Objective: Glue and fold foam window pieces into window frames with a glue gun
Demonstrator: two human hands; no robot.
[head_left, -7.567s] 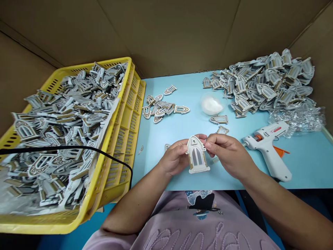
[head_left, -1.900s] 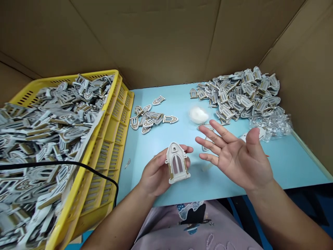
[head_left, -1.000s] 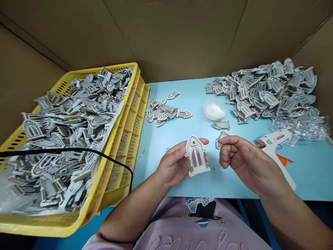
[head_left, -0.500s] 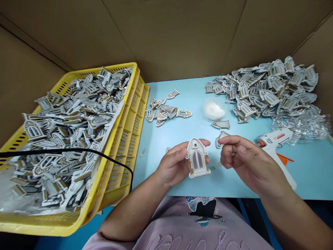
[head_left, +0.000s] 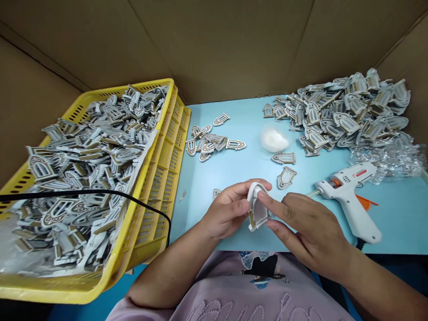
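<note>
Between my hands, above the front of the table, is a small white arched miniature window (head_left: 260, 216) with gold-brown edging. My left hand (head_left: 227, 209) grips it by its left side, thumb in front and fingers behind. It is tilted, so its left edge shows. My right hand (head_left: 309, 227) is closed on it from the right: the index fingertip presses near the top of the arch and the thumb touches the lower right edge. Beyond my right hand lie two loose windows (head_left: 286, 177). A white glue gun (head_left: 347, 189) rests to the right.
A yellow crate (head_left: 175, 147) heaped with miniature windows stands left, a black cable (head_left: 133, 200) crossing it. Several windows (head_left: 214, 141) lie mid-table. At the back right are a large pile (head_left: 347, 113), a clear dish (head_left: 274, 139) with white contents and crumpled clear plastic (head_left: 391, 162). Cardboard walls surround the table.
My right hand has moved left from beside the window onto it. The window has turned from facing me to a tilted angle in my left hand. More of the glue gun shows.
</note>
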